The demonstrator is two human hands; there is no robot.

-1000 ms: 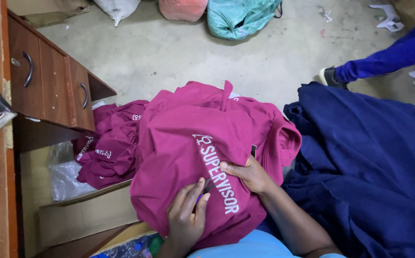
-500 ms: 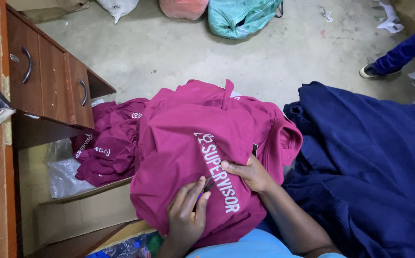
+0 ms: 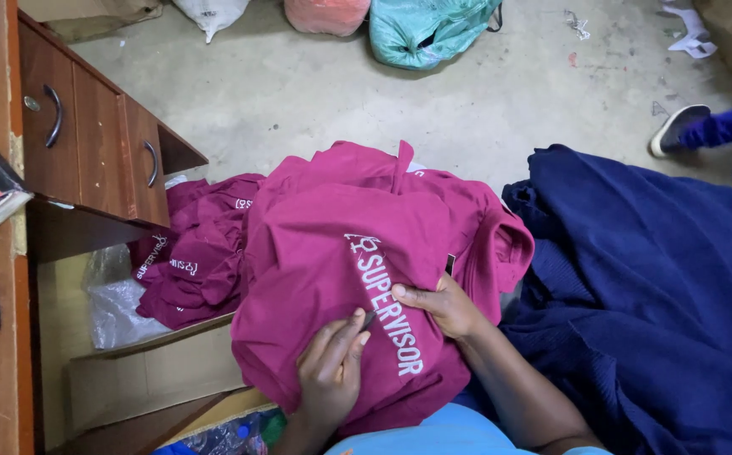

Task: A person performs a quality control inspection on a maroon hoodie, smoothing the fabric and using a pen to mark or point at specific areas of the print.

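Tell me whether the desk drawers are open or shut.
Shut: the drawers have fronts flush in one line, handles out, no gap showing.

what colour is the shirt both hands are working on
Magenta-maroon shirt with white lettering down it, seen in the head view; left hand and right hand rest on it.

The shirt [image 3: 332, 253] at the centre is magenta, crossed by a line of white lettering. At nine o'clock from it a pile of shirts [image 3: 193, 253] shows the same magenta with small white print. At three o'clock the heap of cloth [image 3: 661, 286] is deep navy, plain. The desk [image 3: 88, 152] at ten o'clock is reddish brown with dark handles. At twelve o'clock lie a teal bag [image 3: 425, 29], a salmon-pink bag [image 3: 328, 13] and a white bag [image 3: 210, 13] on grey floor [image 3: 299, 93].
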